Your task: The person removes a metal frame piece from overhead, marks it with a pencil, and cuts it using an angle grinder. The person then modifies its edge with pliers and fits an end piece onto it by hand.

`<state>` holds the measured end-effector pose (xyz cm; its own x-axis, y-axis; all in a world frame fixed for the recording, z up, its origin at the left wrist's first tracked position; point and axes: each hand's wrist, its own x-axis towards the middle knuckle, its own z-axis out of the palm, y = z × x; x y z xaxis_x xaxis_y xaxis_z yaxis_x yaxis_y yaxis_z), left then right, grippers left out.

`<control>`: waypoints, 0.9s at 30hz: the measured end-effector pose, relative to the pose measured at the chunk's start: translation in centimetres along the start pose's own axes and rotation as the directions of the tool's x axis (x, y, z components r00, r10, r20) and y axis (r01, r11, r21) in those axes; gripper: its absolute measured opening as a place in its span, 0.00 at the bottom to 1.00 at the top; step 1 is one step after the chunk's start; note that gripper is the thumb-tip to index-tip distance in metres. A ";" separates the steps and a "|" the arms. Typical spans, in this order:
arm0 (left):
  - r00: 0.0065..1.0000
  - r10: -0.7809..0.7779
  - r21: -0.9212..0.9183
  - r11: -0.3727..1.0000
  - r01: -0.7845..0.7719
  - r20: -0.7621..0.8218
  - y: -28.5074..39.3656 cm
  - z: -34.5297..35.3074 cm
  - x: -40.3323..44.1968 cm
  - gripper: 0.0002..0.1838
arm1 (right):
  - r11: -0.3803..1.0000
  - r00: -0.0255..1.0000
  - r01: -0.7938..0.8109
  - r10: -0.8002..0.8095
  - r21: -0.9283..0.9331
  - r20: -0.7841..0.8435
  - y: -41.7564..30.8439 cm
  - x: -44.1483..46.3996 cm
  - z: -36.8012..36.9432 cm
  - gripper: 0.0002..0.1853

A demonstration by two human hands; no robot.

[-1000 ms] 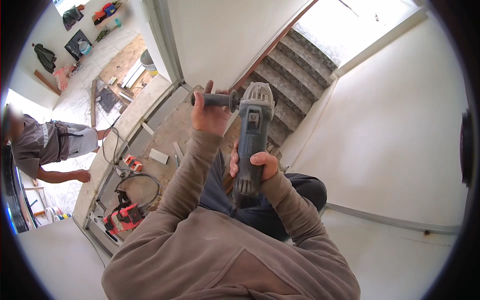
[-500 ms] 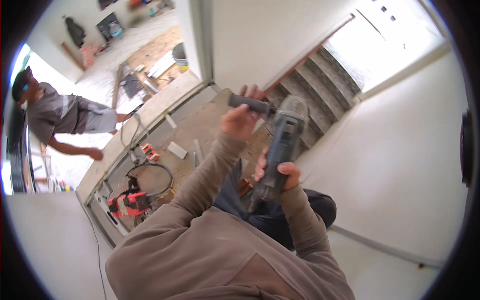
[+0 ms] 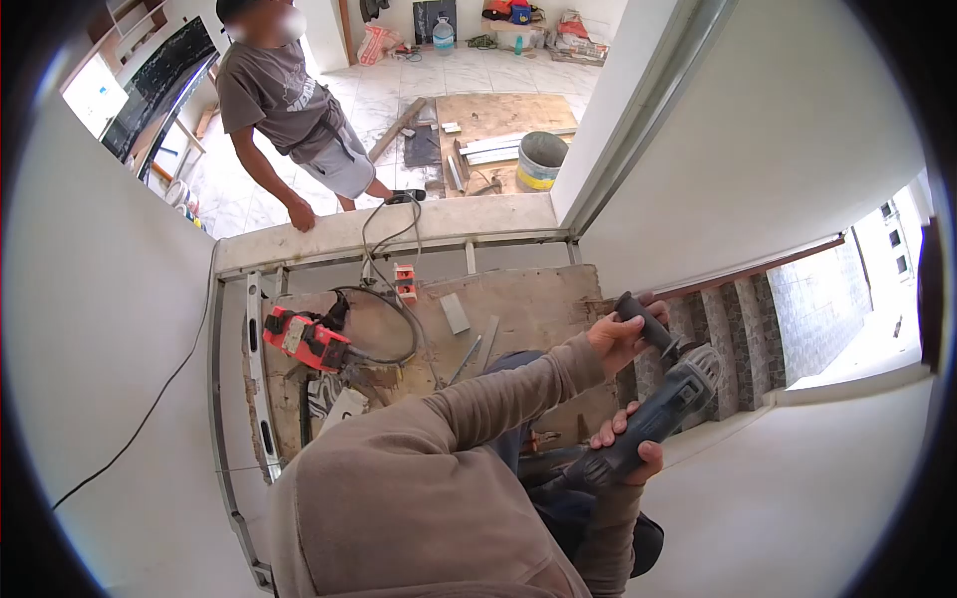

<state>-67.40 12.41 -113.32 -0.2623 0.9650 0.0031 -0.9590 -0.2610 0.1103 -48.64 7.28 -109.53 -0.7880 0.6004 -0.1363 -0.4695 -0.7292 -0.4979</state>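
A dark angle grinder (image 3: 653, 414) is held up at the right of the view, its pale head pointing to the upper right. My left hand (image 3: 623, 334) is wrapped round its black side handle (image 3: 648, 324). Lower down, my right hand (image 3: 628, 444) grips the rear of the grinder's body, with fingers on one side and the thumb on the other. The underside of the tool is hidden.
A red tool (image 3: 304, 339) with a black cable lies on the worn board (image 3: 528, 299). A metal level (image 3: 259, 369) stands left. Another person (image 3: 289, 100) rests a hand on the ledge (image 3: 469, 214). Stairs (image 3: 718, 339) descend at right; a bucket (image 3: 541, 159) stands beyond.
The view has swung round, so the room and person appear more upright. Both hands and the grinder now appear farther right and lower, with the grinder tilted more. The grip stays the same.
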 end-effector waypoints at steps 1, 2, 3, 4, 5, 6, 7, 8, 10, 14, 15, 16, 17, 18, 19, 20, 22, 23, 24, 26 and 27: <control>0.999 0.036 0.057 0.998 -0.036 -0.015 -0.4 -0.8 0.2 0.27 | 1.000 1.000 -0.002 0.002 -0.005 0.009 0.1 0.2 0.0 0.35; 0.996 0.026 0.048 0.999 -0.022 -0.086 -0.9 -1.5 0.6 0.27 | 1.000 1.000 -0.005 0.005 -0.012 0.007 0.2 0.3 0.2 0.35; 0.987 0.015 0.037 0.999 -0.010 -0.157 -1.2 -1.8 0.9 0.27 | 1.000 1.000 -0.010 0.010 -0.020 0.004 0.3 0.3 0.3 0.35; 0.973 0.002 0.020 1.000 0.003 -0.229 -1.6 -2.3 1.1 0.27 | 0.999 1.000 -0.018 0.017 -0.029 -0.002 0.3 0.2 0.4 0.34; 0.982 -0.026 -0.040 0.999 0.019 -0.188 -1.7 -2.9 1.3 0.28 | 1.000 1.000 -0.022 0.022 -0.021 -0.011 0.3 0.1 0.4 0.34; 0.988 -0.051 -0.096 0.995 0.037 -0.144 -1.4 -2.9 1.4 0.28 | 1.000 1.000 -0.026 0.026 -0.011 -0.017 0.4 0.1 0.3 0.34; 0.995 -0.061 -0.117 0.992 0.051 -0.081 -1.1 -2.8 1.4 0.29 | 1.000 0.999 -0.029 0.029 0.001 -0.019 0.4 0.2 0.2 0.34; 0.997 -0.071 -0.137 0.988 0.068 -0.019 -0.9 -2.7 1.5 0.30 | 1.000 1.000 -0.027 0.027 0.005 -0.013 0.3 0.3 0.2 0.34; 0.988 -0.078 -0.111 0.989 0.093 0.133 0.4 -0.3 0.0 0.32 | 1.000 1.000 -0.019 0.019 0.017 -0.002 0.3 0.2 -0.1 0.34; 0.998 -0.035 0.060 0.997 0.038 -0.047 -0.6 -0.8 -0.4 0.34 | 1.000 1.000 -0.015 0.015 0.017 0.002 0.0 0.1 -0.4 0.34; 0.991 -0.051 0.077 0.995 0.061 -0.127 -0.7 -1.3 0.0 0.34 | 1.000 1.000 -0.015 0.015 0.009 -0.002 0.1 0.1 -0.4 0.34; 0.977 -0.062 0.091 0.992 0.082 -0.206 -0.9 -1.7 0.5 0.34 | 1.000 1.000 -0.017 0.017 0.000 -0.007 0.1 0.2 -0.4 0.35; 0.966 -0.073 0.054 0.995 0.089 -0.247 -1.3 -1.9 1.1 0.33 | 1.000 1.000 -0.021 0.021 -0.009 -0.013 0.2 0.3 -0.3 0.35; 0.953 -0.088 0.018 0.995 0.098 -0.290 -1.5 -1.6 1.4 0.32 | 1.000 0.999 -0.025 0.025 -0.015 -0.022 0.3 0.2 0.0 0.34; 0.938 -0.104 -0.016 0.994 0.105 -0.331 -1.3 -1.4 1.6 0.31 | 0.999 0.999 -0.027 0.026 -0.018 -0.029 0.5 0.3 0.3 0.34; 0.976 -0.112 -0.058 0.993 0.102 -0.188 -0.9 -1.4 1.4 0.31 | 1.000 0.999 -0.024 0.024 -0.013 -0.032 0.5 0.2 0.4 0.34; 0.988 -0.108 -0.144 0.982 0.124 0.110 0.4 -0.8 0.4 0.30 | 1.000 0.999 -0.015 0.015 -0.004 -0.042 0.5 0.3 0.4 0.35; 0.991 -0.072 -0.086 0.993 0.081 0.110 0.6 -0.9 0.3 0.29 | 1.000 1.000 -0.016 0.016 0.013 -0.009 0.4 0.4 0.1 0.35; 0.993 -0.037 -0.029 0.999 0.040 0.110 0.5 -1.0 0.1 0.29 | 0.999 1.000 -0.017 0.017 0.032 0.021 0.3 0.5 -0.2 0.35; 0.991 0.055 0.103 0.992 -0.068 0.122 -0.4 -3.1 0.6 0.27 | 0.996 0.999 -0.033 0.029 0.079 0.044 0.5 0.5 -0.2 0.36; 0.988 0.089 0.162 0.981 -0.110 0.130 -1.1 -3.2 1.2 0.26 | 0.994 1.000 -0.029 0.028 0.108 0.012 0.5 0.2 0.2 0.36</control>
<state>-67.04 13.73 -116.57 -0.3306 0.9330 0.1419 -0.8942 -0.3578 0.2690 -49.15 6.97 -109.69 -0.8056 0.5756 -0.1404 -0.4862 -0.7776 -0.3986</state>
